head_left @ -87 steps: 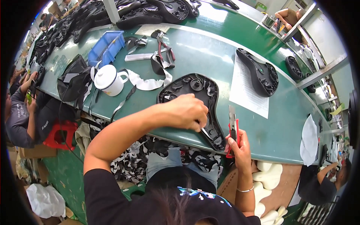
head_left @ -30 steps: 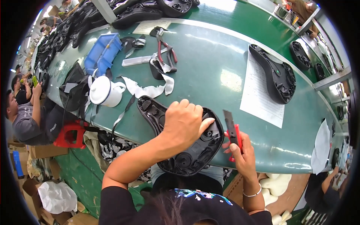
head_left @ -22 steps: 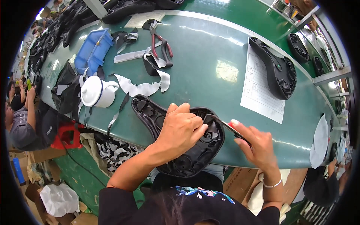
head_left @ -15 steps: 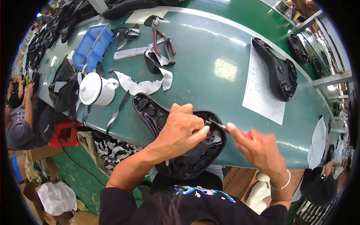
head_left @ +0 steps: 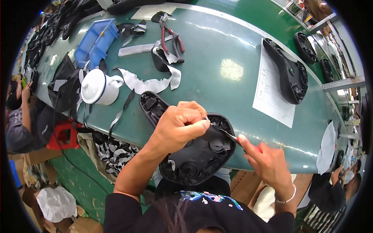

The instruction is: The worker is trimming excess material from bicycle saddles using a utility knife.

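A black, hourglass-shaped molded part with a hollow, ribbed inside rests at the table's front edge, over my lap. Above its narrow middle my left hand is closed, thumb against curled fingers. A small dark and whitish bit peeks out at its fingertips, too small to name. My right hand is wrapped round a red-handled tool, whose slim metal tip reaches over the part's right rim. Its exact kind is unclear. A pale scrap sticks up inside the part at the lower left.
Beyond the part lie white-and-black fabric offcuts, red-handled pliers, a white lidded mug and a blue bin. A similar black part lies on a paper sheet at right. People sit at both sides.
My left hand has shifted slightly left and up, away from the part's inside. The tool's tip has drawn back a little, down and right.
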Tool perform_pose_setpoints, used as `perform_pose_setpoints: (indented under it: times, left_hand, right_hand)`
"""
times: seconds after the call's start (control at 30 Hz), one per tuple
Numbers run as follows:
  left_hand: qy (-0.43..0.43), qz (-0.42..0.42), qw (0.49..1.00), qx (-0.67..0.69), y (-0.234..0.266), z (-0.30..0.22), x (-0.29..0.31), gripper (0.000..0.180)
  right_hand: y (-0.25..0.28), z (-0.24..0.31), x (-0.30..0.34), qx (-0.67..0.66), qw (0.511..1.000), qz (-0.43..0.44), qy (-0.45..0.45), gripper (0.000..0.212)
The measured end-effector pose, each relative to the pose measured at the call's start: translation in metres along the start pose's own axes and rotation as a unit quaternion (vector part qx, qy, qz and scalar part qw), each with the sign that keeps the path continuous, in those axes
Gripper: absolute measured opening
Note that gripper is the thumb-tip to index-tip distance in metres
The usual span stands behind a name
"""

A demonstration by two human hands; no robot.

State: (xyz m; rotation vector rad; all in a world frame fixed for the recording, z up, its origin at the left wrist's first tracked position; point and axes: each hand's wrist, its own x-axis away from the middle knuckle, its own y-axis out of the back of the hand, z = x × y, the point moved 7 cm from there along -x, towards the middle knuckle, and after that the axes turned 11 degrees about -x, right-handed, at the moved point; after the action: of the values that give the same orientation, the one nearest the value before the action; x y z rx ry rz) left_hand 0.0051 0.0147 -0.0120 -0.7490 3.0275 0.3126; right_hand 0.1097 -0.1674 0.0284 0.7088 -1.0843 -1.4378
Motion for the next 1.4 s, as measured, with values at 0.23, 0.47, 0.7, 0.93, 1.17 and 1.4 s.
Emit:
perform_pose_setpoints:
  times: [0.23,0.47,0.7,0.93,1.17,1.4]
  left_hand:
    - [0.042,-0.123,0.879,0.458,0.014,0.006,0.012,0.029]
    - [-0.282,0.081,0.913,-0.285,-0.064,-0.041,0.021,0.021]
    - [-0.292,0.073,0.875,-0.38,-0.072,-0.041,0.03,0.022]
    - [0.038,0.016,0.962,0.269,-0.003,-0.003,0.01,0.03]
    - [-0.077,-0.085,0.77,0.627,0.028,0.006,0.004,0.021]
    - [-0.21,-0.152,0.944,-0.207,-0.002,-0.053,0.001,0.017]
  right_hand:
    - [-0.03,0.024,0.058,-0.168,0.972,-0.126,-0.102,0.067]
    - [-0.014,0.001,0.028,-0.14,0.982,-0.12,-0.036,0.059]
    - [0.027,0.003,-0.024,-0.036,0.989,-0.096,0.107,0.054]
    - [0.007,-0.014,-0.008,0.019,0.997,0.003,0.075,0.058]
    - [-0.032,0.013,0.052,-0.049,0.99,-0.108,-0.07,0.067]
    - [-0.014,0.011,0.035,-0.076,0.98,-0.143,-0.12,0.059]
